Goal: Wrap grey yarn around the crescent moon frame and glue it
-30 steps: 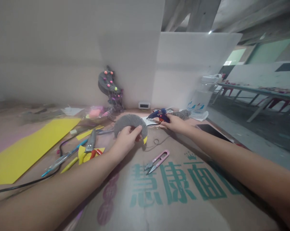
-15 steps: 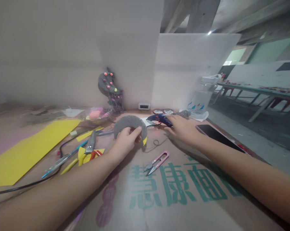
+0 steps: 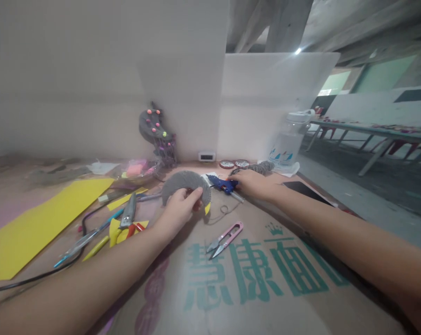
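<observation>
My left hand [image 3: 183, 204] is closed on a crescent [image 3: 185, 179] wrapped in grey yarn, pinching it between thumb and fingers. A small yellow tip shows at the crescent's lower right end, and a grey strand trails from there. My right hand [image 3: 249, 182] has its fingers round the handle end of a blue hot glue gun [image 3: 225, 184]. Its nozzle points left towards the crescent, and a clear glue stick pokes out at its back. Pink thread snips [image 3: 226, 239] lie with blades apart on the printed cardboard [image 3: 259, 307] in front of both hands.
Left lie yellow sheet [image 3: 53, 218], scissors [image 3: 128, 211], a pen-like blue tool [image 3: 91, 236] and a black cable. Behind stand a decorated grey crescent [image 3: 150, 125], a small digital display [image 3: 206, 156] and a water bottle [image 3: 287, 139]. A phone [image 3: 306, 193] lies beneath my right forearm.
The glue gun has turned and come slightly nearer, showing its body and glue stick more clearly. My left hand keeps its hold on the crescent. The view has shifted slightly.
</observation>
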A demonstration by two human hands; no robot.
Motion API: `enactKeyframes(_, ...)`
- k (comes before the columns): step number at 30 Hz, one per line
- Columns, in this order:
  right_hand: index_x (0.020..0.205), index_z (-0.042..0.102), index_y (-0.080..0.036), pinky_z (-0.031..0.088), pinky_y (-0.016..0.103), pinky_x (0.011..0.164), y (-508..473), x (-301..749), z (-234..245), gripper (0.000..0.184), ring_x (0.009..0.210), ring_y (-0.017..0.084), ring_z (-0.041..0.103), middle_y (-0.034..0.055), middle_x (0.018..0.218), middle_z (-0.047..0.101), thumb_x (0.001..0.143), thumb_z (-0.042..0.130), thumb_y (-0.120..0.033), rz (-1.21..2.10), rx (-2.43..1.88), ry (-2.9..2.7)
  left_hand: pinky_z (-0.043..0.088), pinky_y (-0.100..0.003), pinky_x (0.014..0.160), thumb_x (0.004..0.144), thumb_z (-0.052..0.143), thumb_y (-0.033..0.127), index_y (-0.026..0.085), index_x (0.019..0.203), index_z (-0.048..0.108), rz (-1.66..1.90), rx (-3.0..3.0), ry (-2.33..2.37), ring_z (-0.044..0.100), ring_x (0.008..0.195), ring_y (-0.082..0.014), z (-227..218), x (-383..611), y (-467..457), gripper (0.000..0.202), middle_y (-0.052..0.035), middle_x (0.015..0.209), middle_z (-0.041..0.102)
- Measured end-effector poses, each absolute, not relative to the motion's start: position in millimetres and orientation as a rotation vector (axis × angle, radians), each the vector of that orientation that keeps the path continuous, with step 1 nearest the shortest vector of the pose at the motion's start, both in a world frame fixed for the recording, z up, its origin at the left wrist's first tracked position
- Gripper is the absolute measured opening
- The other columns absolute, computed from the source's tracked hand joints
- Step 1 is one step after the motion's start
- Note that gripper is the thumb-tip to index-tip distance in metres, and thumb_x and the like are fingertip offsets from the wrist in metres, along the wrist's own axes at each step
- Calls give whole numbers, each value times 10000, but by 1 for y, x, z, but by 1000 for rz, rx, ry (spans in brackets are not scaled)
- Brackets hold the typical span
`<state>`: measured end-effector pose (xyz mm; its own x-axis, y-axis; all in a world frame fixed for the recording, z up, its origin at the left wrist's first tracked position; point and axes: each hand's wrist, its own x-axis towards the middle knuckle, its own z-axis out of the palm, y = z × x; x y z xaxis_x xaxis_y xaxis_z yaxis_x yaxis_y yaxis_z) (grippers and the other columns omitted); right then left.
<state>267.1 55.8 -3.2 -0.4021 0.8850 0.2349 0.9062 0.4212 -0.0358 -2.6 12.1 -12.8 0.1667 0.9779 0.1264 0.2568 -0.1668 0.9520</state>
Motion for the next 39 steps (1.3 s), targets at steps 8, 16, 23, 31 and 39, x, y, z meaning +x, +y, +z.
enactKeyframes(8, 1312, 608, -149, 476, 315, 969, 70, 258, -7, 364, 1134, 246, 659, 143, 1283, 690, 966, 499, -156, -5, -1689, -2215, 416, -309, 678, 806, 559, 586, 178, 651, 594, 1067, 1624, 1202, 574, 671, -182, -19, -3, 17, 438, -47, 667, 636)
enactKeyframes(16, 1369, 607, -121, 447, 336, 1048, 73, 266, -3, 412, 1240, 273, 625, 164, 1361, 645, 990, 456, -183, 27, -1908, -2050, 422, -308, 671, 790, 567, 608, 185, 658, 571, 1053, 1598, 1164, 578, 663, -182, -22, -2, 18, 443, -42, 661, 622)
enactKeyframes(23, 1379, 590, -88, 473, 360, 999, 75, 269, -6, 453, 1204, 318, 640, 205, 1329, 655, 971, 525, -274, -15, -1965, -2053, 418, -302, 674, 749, 569, 608, 187, 640, 566, 1053, 1573, 1157, 558, 650, -170, -13, 1, 11, 434, -34, 652, 609)
enactKeyframes(31, 1349, 599, -90, 493, 360, 952, 69, 268, -6, 492, 1175, 326, 651, 202, 1303, 670, 963, 542, -390, -70, -1942, -2097, 418, -300, 665, 744, 576, 610, 185, 638, 571, 1056, 1569, 1177, 562, 649, -171, -13, -1, 10, 438, -33, 648, 608)
enactKeyframes(39, 1285, 628, -110, 450, 427, 1012, 22, 259, 14, 401, 1198, 333, 608, 194, 1296, 661, 987, 485, -337, -269, -1766, -2162, 433, -295, 664, 769, 594, 590, 185, 668, 582, 1105, 1526, 1136, 576, 650, -167, -20, 0, 17, 418, -31, 668, 628)
